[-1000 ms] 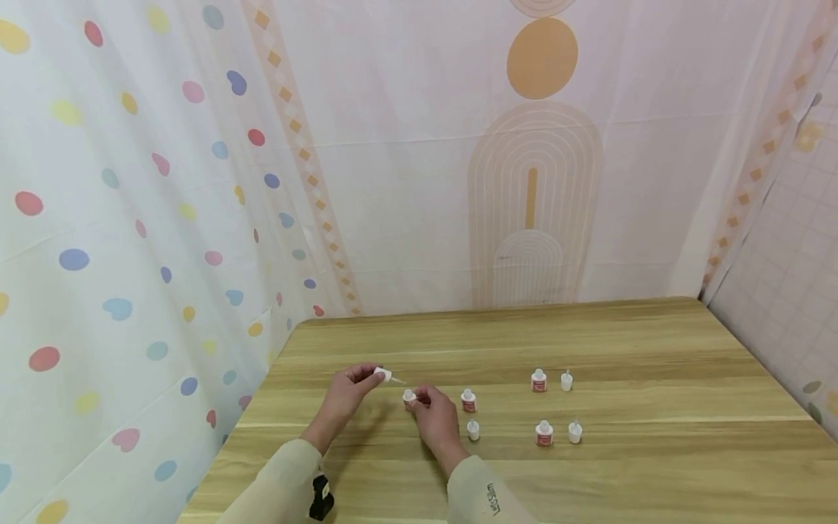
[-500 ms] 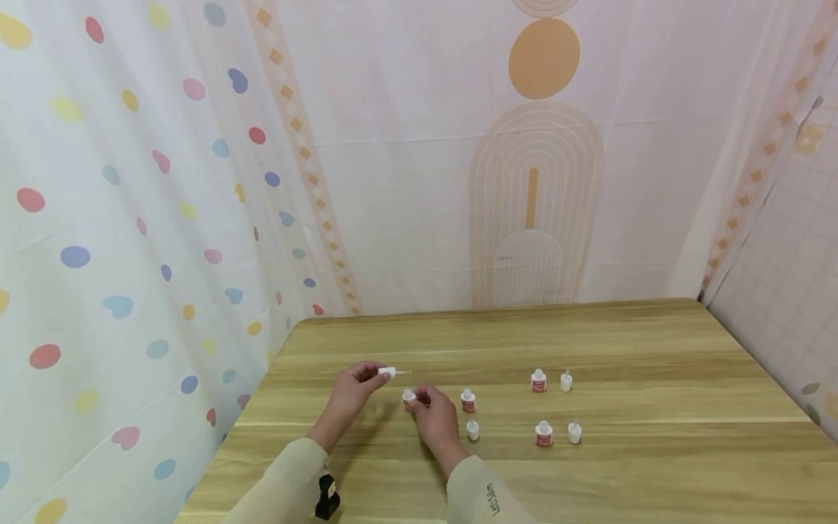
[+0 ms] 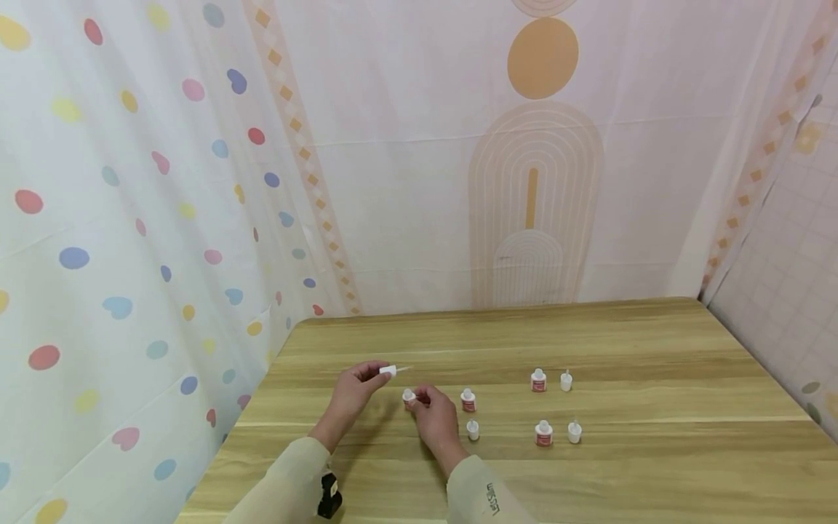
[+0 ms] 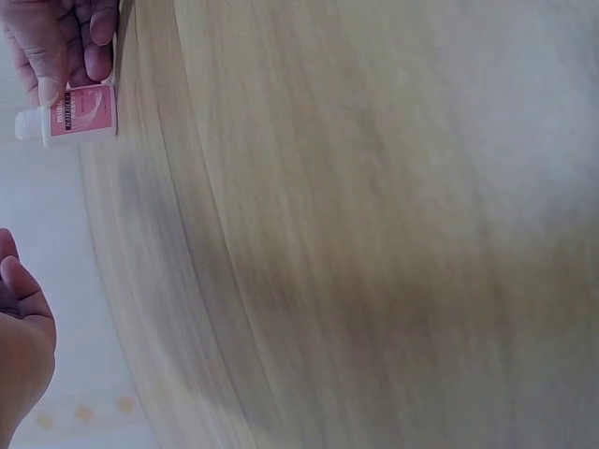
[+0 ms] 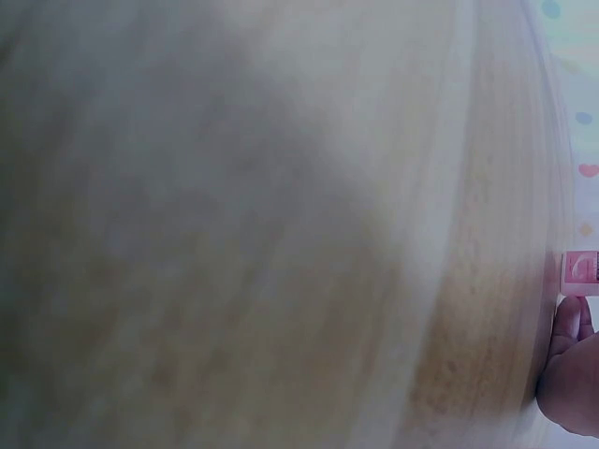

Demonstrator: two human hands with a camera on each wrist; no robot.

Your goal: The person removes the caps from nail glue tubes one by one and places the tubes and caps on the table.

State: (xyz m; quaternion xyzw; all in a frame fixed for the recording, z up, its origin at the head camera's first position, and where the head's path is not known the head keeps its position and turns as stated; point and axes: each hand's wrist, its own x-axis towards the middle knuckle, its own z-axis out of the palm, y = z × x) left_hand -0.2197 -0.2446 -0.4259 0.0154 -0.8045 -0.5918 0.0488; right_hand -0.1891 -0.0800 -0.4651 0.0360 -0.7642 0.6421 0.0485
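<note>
Between the thumb and fingers of my left hand [image 3: 352, 393] is a white brush cap [image 3: 388, 371]. Its thin brush points right and slightly up, above and apart from a small nail glue bottle [image 3: 409, 397]. My right hand [image 3: 437, 421] pinches that bottle, which stands upright on the table, uncapped, with a white neck. The left wrist view shows the bottle's pink label [image 4: 89, 112] and the right fingertips on its side; the brush cap is out of sight there. In the right wrist view only part of the bottle [image 5: 580, 271] shows at the right edge.
Right of my right hand stands another open bottle [image 3: 468, 400], its upturned brush cap [image 3: 473, 430] in front. Farther right are two more bottles, one behind [image 3: 538, 380] and one nearer [image 3: 544, 434], each with a cap beside it. Curtains hang behind the wooden table [image 3: 419, 342].
The brush in my left hand has swung from pointing down and right to slightly upward, and that hand has shifted a little right. My right hand and its bottle stay put.
</note>
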